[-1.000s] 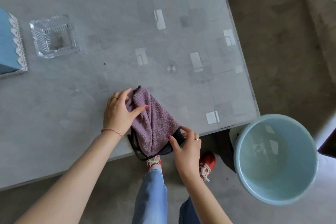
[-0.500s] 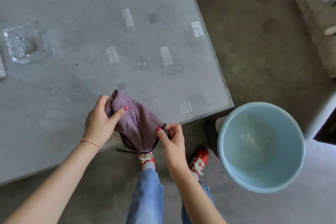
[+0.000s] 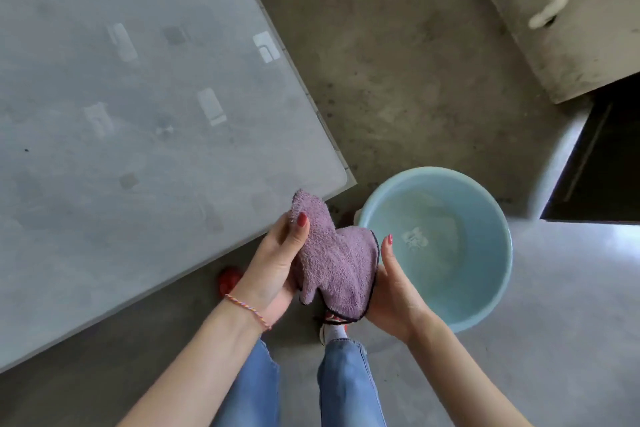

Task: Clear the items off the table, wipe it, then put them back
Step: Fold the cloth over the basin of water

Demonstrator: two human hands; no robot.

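The concrete floor [image 3: 398, 73] fills the right and near parts of the view, grey and stained. The bench [image 3: 138, 107] takes up the left and far-left area, its grey top covered with a glossy sheet patterned with pale and dark rectangles; its near right corner points toward the person.

On the floor just right of that corner stands a pale blue bucket [image 3: 491, 291], round and open, with a little light reflecting at its bottom. At the far right runs a worn pale wall or cabinet face [image 3: 571, 28] with a white pipe fitting [image 3: 550, 0] on it, and below it a dark opening.

The person stands at the near edge, blue jeans [image 3: 346, 385] visible, with a red shoe [image 3: 228, 279] showing under the bench edge and another partly hidden beneath the cloth.

Both forearms reach in from the near side. The purple cloth [image 3: 332, 260], a fuzzy towel with a dark trimmed edge, is held in the air between the bench corner and the bucket, off the bench top. The left hand [image 3: 277, 260] has its grip clamped on the cloth's left side, thumb pressed over the top of the fabric. The right hand [image 3: 394, 284] cups the cloth's right edge, thumb raised beside it and fingers curled underneath. A thin braided bracelet [image 3: 249, 310] circles the left wrist.
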